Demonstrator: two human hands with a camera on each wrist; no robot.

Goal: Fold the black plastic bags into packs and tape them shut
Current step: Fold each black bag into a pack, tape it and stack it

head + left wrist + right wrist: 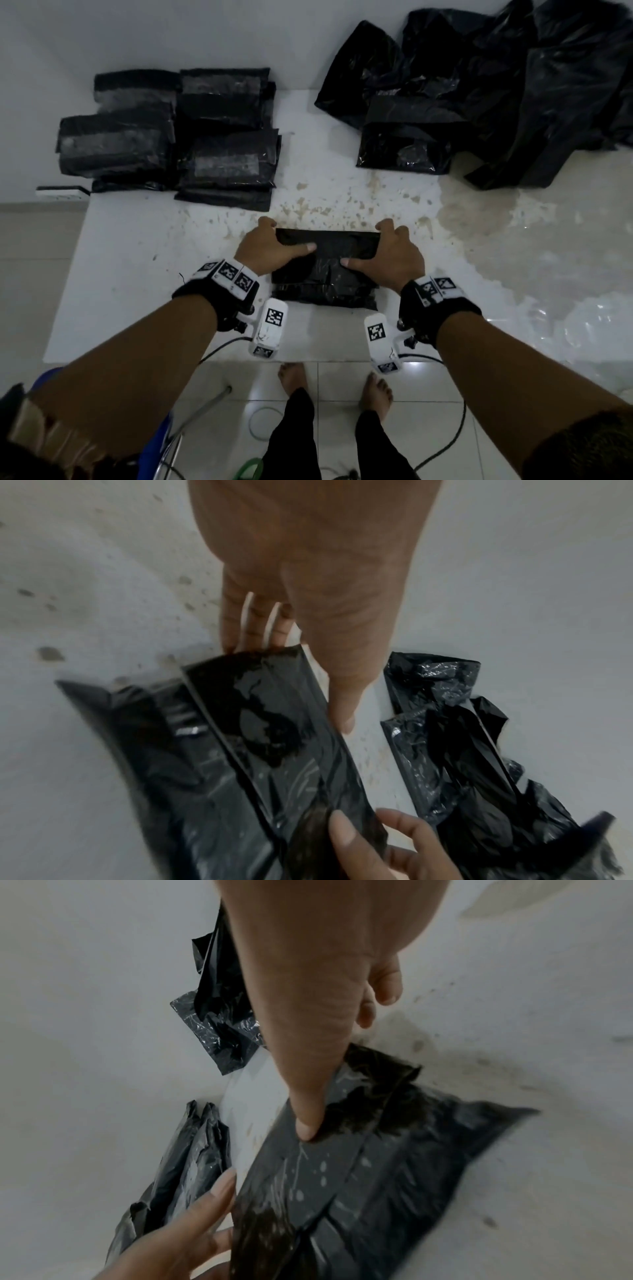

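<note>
black plastic bag [327,263], gripped both ends, tape perhaps blurred

- Left arm: bare forearm reaching forward, black wrist strap with white marker blocks.
- Left hand [270,248]: palm down, thumb stretched inward along the top of the folded bag [329,270], fingers curled over its far left corner; grip closed on it.
- Right arm: bare forearm, same strap and markers.
- Right hand [394,257]: mirrored pose, thumb pointing inward and pressing, fingers curled over the far right corner.
</note>
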